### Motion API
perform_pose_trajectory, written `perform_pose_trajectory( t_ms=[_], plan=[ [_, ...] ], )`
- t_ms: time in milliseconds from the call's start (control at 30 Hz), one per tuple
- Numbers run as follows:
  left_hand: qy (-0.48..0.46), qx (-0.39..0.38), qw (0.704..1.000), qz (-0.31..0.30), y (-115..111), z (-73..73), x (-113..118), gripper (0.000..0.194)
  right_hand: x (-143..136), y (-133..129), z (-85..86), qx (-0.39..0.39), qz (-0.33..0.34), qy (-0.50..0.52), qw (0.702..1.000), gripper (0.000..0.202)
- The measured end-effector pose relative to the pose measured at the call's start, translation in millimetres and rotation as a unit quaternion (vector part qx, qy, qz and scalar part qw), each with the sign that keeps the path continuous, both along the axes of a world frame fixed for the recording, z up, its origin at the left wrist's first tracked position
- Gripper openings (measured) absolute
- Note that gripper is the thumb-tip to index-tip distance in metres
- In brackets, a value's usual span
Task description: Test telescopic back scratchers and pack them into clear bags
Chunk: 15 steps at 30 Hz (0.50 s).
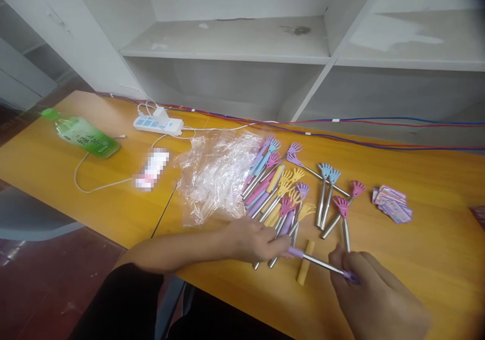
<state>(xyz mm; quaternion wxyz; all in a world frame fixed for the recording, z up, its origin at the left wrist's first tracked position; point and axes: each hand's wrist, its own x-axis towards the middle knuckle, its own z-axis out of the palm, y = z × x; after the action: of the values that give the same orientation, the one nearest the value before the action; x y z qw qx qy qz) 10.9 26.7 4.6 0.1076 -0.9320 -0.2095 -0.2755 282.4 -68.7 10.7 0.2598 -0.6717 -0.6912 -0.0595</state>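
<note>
Between my two hands a purple back scratcher (324,263) with a bare metal rod is stretched across the front of the table. My left hand (255,240) is closed round its purple handle end. My right hand (373,289) grips the purple claw end, which is mostly hidden by the fingers. Just below the rod lies a loose yellow handle sleeve (306,263). Beyond my hands is a pile of back scratchers (280,191) with pink, yellow, purple and blue claws. To its right are blue-clawed scratchers (326,196) and pink-clawed scratchers (341,213) with bare metal rods.
Clear plastic bags (220,173) lie left of the pile. A stack of small cards (392,203) is at right. Farther left are a green tea bottle (85,134), a power strip (159,123) and a cable. White shelving (227,54) stands behind the wooden table (435,259).
</note>
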Motion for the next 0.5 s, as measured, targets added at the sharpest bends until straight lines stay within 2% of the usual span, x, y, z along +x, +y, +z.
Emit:
perform_pose_trajectory(
  t_ms=[67,133,200,300,400,500],
  plan=[
    [-0.002,-0.009,1.000,0.004,-4.3,3.7,9.3,0.036,-6.7,9.1,-3.2,0.038,-0.015,-0.063,0.997,0.043],
    [0.015,-0.019,1.000,0.006,-4.7,11.8,6.8,0.034,-11.5,12.5,-2.3,0.065,-0.004,-0.107,0.992,0.043],
    [0.029,-0.031,0.999,0.008,-3.9,20.1,0.7,0.034,-14.0,11.3,-1.8,0.068,0.040,-0.094,0.992,0.041],
    [0.052,-0.059,0.997,0.013,-5.7,25.9,-4.3,0.035,-11.8,5.8,-7.7,0.028,0.110,-0.039,0.993,0.038],
    [0.102,-0.091,0.991,0.012,-12.8,21.2,-3.8,0.031,-5.1,0.7,-18.8,-0.015,0.162,0.005,0.987,0.032],
    [0.144,-0.124,0.982,0.016,-22.6,10.3,-2.9,0.014,-1.5,-3.2,-27.5,-0.055,0.207,0.041,0.976,0.025]
  ],
)
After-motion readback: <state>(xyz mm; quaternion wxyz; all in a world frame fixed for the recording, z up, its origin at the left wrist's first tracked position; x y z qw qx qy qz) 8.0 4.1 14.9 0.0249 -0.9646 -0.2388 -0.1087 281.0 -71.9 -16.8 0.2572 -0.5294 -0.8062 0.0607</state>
